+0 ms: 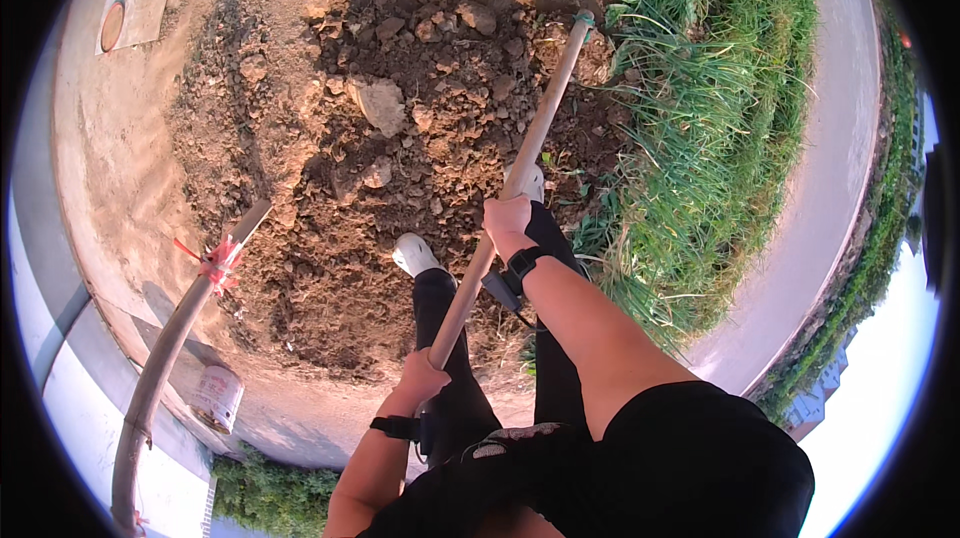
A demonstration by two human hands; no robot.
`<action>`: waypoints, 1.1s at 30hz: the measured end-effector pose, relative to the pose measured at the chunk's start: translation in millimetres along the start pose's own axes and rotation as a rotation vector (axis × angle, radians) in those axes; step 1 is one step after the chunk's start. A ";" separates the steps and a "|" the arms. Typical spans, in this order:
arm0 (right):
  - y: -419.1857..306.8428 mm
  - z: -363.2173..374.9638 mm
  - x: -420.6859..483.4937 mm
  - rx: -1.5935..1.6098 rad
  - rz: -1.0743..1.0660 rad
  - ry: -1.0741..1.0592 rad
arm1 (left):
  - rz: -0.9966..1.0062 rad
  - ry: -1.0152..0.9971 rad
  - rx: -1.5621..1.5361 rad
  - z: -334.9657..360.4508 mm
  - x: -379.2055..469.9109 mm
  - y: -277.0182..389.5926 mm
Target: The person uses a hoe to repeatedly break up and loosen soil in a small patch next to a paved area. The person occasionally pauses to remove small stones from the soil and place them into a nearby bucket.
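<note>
A long wooden pole (pixel 551 99) runs slantwise across the view in front of me, with green cord tied round its far end. My left hand (pixel 424 375) grips the pole near its lower end, and my right hand (pixel 507 217) closes round it higher up. Whether a tool head is fixed to the far end cannot be told. Beneath the pole lies broken brown soil (pixel 450 140) with clods and a pale stone (pixel 381 104). My white shoes stand on the soil, either side of the pole's middle part.
A wooden post (pixel 169 335) with red tape stands at the left. Near it is a white bucket (pixel 218 395) bearing writing. Tall green grass (pixel 697 148) edges the soil on the right, beside a paved road (pixel 832 140). Concrete (pixel 105 133) lies far left.
</note>
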State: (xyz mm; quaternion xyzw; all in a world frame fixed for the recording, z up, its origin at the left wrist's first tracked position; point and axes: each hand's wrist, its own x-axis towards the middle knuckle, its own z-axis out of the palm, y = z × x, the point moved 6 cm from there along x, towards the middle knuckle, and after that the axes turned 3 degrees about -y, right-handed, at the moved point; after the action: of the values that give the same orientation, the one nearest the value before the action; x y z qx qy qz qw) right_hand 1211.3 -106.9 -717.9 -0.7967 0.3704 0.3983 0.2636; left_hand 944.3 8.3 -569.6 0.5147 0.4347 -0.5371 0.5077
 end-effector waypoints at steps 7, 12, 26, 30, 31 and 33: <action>52.0 18.1 -93.7 0.305 0.159 -0.293 | 0.033 0.199 0.166 0.6 -76.8 -82.6; -37.9 -40.0 -110.8 0.607 -0.051 -0.237 | 0.137 0.367 0.373 -26.2 -53.5 -6.2; -82.1 -79.0 47.1 0.294 -0.027 -0.108 | 0.237 0.187 0.216 3.5 14.0 118.8; -0.2 -45.3 -0.9 0.266 0.083 -0.231 | 0.070 0.195 0.338 14.8 -42.0 30.6; 7.5 -45.7 -15.2 0.266 0.091 -0.225 | 0.077 0.227 0.358 12.7 -53.6 21.9; 13.0 -47.8 -41.2 0.447 0.135 -0.217 | 0.040 0.247 0.426 6.5 -70.1 14.3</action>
State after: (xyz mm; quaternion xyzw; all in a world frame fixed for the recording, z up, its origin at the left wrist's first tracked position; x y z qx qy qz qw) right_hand 1205.1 -133.1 -659.3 -0.6447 0.4710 0.4065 0.4442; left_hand 954.6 7.2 -498.6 0.6801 0.3603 -0.5396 0.3413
